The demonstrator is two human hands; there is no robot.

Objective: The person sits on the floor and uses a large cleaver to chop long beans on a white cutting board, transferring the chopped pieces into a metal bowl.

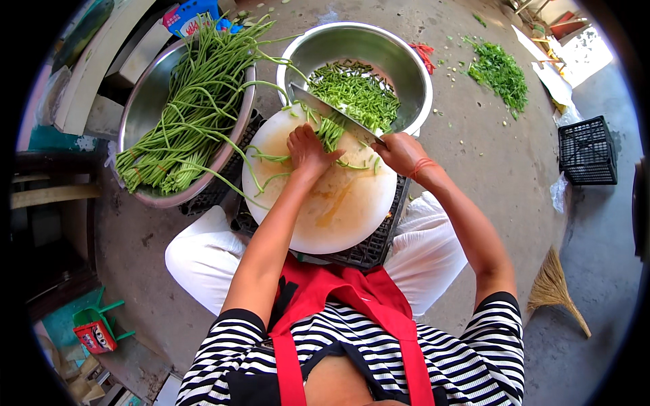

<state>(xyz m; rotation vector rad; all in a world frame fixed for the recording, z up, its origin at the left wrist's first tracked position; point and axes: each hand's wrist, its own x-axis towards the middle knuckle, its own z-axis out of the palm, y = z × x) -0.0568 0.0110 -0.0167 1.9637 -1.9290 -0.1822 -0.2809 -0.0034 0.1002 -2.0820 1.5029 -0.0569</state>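
Note:
My right hand point(403, 154) is wrapped round the handle of a wide-bladed kitchen knife point(338, 116). Its blade slants up and left along the far edge of a round white cutting board point(352, 227). On the board, my left hand point(310, 150) bends over a small bunch of green long beans point(330, 132), just on the near side of the blade. The thumb points right, and the fingertips are partly hidden. A few loose bean strands trail out to the left of that hand. Past the knife, a steel basin point(421, 81) holds many short cut bean pieces point(359, 95).
On the left, a second metal basin point(141, 111) is heaped with whole long beans point(196, 101), some hanging toward the board. A black crate point(369, 250) supports the board. Chopped greens point(500, 73) lie on the floor, with another black crate point(588, 150) and a broom point(552, 284) at right.

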